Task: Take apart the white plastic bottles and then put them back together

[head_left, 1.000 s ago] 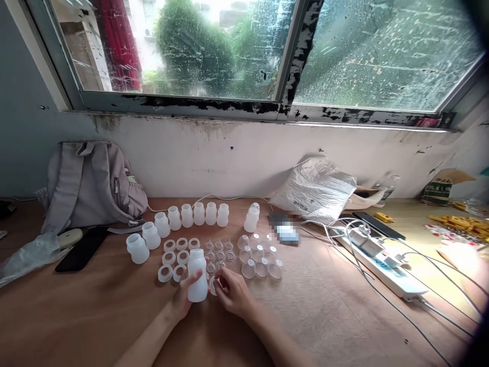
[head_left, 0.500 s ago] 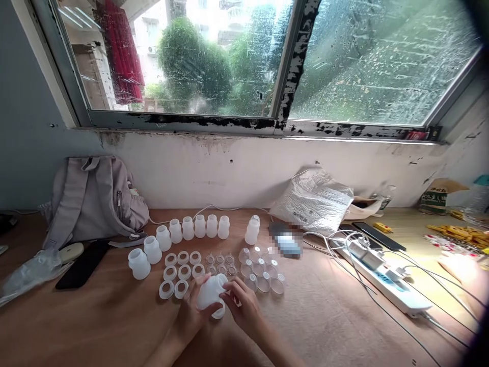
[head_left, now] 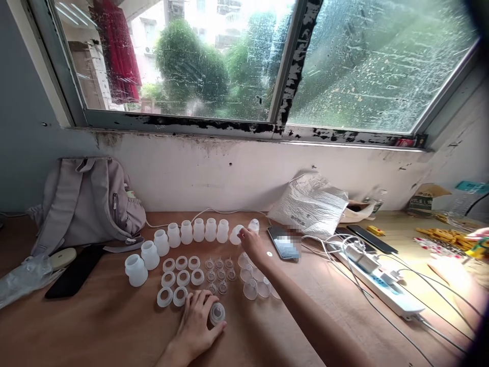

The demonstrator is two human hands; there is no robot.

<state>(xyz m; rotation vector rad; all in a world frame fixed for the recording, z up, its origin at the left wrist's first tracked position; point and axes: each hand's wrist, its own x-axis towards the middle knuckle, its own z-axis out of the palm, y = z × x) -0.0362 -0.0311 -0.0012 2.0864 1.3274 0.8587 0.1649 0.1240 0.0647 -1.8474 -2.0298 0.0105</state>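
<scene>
My right hand [head_left: 252, 245] reaches out to the back row and grips a small frosted white bottle [head_left: 236, 235] by its upper right side. Beside that bottle stands another with a clear cap [head_left: 253, 226]. My left hand [head_left: 198, 321] rests low on the table, its thumb and forefinger closed around a bottle nipple set in a ring [head_left: 217, 313]. White rings [head_left: 183, 278] lie in rows beyond the left hand. Small clear nipples [head_left: 220, 276] sit right of them. Clear domed caps [head_left: 250, 289] are partly hidden by my right forearm.
Several frosted bottles [head_left: 186, 232] stand in a curved row. A grey backpack [head_left: 91, 201] and black phone [head_left: 74, 272] are at left. A silver pouch [head_left: 309, 206], another phone [head_left: 284, 243] and a power strip [head_left: 382, 280] with cables lie right. At far right shows another person's hand [head_left: 479, 233].
The bottle that both hands held has moved away to the back row in my right hand. My left hand has let go of it and taken the ringed nipple on the table.
</scene>
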